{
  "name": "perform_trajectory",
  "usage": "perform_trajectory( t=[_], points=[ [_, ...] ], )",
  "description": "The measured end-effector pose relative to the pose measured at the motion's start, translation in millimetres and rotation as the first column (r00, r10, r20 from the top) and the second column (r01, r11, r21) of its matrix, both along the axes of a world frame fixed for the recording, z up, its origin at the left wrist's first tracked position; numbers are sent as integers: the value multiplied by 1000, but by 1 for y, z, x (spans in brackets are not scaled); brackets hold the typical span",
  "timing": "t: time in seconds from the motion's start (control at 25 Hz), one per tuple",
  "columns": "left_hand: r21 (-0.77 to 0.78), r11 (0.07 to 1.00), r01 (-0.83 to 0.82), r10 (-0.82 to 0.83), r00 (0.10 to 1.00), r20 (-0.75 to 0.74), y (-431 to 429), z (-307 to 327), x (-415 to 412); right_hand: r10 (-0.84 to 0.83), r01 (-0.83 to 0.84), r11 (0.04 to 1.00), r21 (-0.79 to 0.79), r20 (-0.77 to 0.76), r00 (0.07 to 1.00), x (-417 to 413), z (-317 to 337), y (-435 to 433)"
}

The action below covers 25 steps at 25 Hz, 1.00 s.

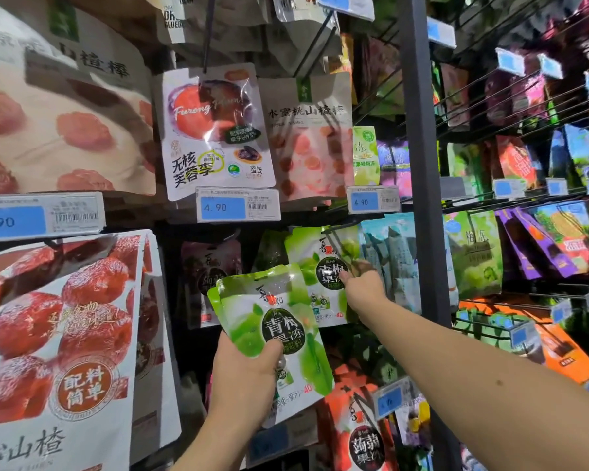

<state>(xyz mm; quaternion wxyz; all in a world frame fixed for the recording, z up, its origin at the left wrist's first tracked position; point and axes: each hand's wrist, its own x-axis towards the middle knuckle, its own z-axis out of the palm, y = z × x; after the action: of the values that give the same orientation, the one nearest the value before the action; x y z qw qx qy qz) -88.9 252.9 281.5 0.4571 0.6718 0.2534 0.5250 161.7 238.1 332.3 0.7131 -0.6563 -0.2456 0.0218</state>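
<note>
- At the far left we see a big bag of red hawthorn (pixel 58 334) hanging under a blue price tag (pixel 31 217), well apart from both hands
- Our left hand (pixel 244 379) comes up from below, left of centre, with fingers and thumb curled round the lower part of the held green pouches (pixel 276 331); the thumb lies across the front, at the foot of the dark label
- The held green pouches are tilted, with the top leaning left, and rise above and just right of that hand; a second green edge shows behind the front one, so we seem to grip two stacked together
- Higher up hangs a white plum pouch (pixel 215 130) with a 4.90 tag (pixel 237 207) beneath it, far from either hand
- Just right of the held ones, partly behind their top corner, the hanging green pouch (pixel 320 277) of the same kind hangs from the rack
- Our right hand (pixel 361 287) reaches in from the lower right to that pouch's right edge: the thumb presses its front beside the dark label and the fingers curl behind the edge, pinching it
- The two hands are near but apart, the right one higher
- Under the right forearm hangs an orange pouch (pixel 357 433)
- Right of the right hand hang pale blue pouches (pixel 391 260), then a dark upright post (pixel 425 198)
</note>
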Motion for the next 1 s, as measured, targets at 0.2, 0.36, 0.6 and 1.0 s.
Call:
perform_trajectory(
  t=[0.2,0.36,0.6,1.0],
  points=[
    [-5,1000,17,-17,1000,-17,11,-3,5,-29,29,999,32,15,999,4,-4,22],
    [-3,999,34,-34,999,-18,15,-6,7,-95,97,991,-97,26,995,11,0,35],
    [-1,999,33,-33,999,-14,18,-6,7,-322,384,870,-308,234,917,9,-9,35],
    [-31,998,46,-47,998,-30,15,-6,12,-196,235,940,-249,174,965,11,-17,38]
  ],
)
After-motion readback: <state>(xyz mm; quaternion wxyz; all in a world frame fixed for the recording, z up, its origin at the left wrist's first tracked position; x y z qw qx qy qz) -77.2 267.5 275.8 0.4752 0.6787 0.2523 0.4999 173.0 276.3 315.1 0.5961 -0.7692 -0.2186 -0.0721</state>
